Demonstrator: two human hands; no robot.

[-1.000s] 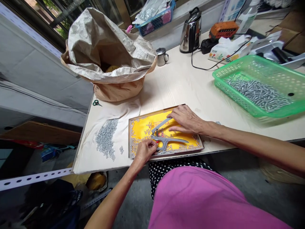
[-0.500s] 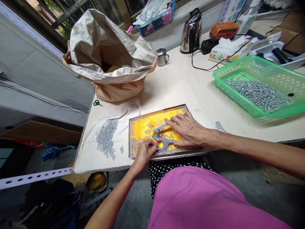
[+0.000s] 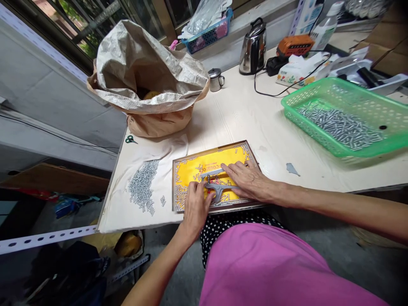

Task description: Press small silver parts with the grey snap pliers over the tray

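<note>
A shallow tray (image 3: 188,163) with a yellow lining lies at the table's front edge, small metal pins scattered in it. Over it, my right hand (image 3: 250,180) is closed around the handles of grey spring-loaded pliers (image 3: 219,187). The handles are spread apart, with a dark spring near the jaw end. My left hand (image 3: 196,204) is at that jaw end, its fingers bent and the thumb pressed in close. What those fingers hold, if anything, is hidden. To the left, a heap of small metal pins (image 3: 142,185) rests on a pale cloth, a few lying apart.
A green basket (image 3: 314,129) of metal pins stands at the right. Behind the tray are a large open sack (image 3: 159,119), a lidded metal mug (image 3: 216,80) and a kettle (image 3: 253,49). Small scissors (image 3: 130,139) lie at the left edge, a grey scrap (image 3: 292,169) at the right.
My left hand has moved up against the jaw end of the pliers, its fingers higher than before. The plier handles are closer together in my right hand. The view has shifted slightly.
</note>
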